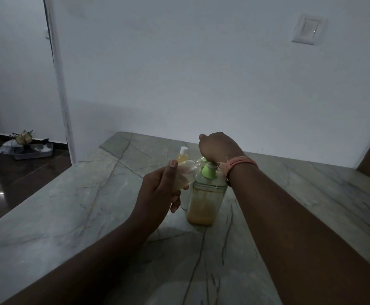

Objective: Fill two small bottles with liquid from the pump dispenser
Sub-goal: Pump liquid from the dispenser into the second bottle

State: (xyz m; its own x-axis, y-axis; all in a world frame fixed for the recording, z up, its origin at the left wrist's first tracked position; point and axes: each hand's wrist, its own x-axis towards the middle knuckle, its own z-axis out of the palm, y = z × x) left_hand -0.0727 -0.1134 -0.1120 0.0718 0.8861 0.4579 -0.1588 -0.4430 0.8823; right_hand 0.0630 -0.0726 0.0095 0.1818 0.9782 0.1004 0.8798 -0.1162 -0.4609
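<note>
A clear pump dispenser [205, 201] with a light green pump head stands on the marble table [69, 216]; yellow-orange liquid fills its lower part. My right hand [218, 147] rests fisted on top of the pump head, palm side down. My left hand [157, 190] holds a small clear bottle [185, 173] tilted, its mouth up against the pump's spout. Behind them stands a second small bottle [182, 155] with a white cap and yellow liquid inside, upright on the table.
The table meets a white wall at the back, with a light switch [308, 29] high on the right. To the left the table edge drops to a dark floor, where a grey tray [33, 151] with small items lies.
</note>
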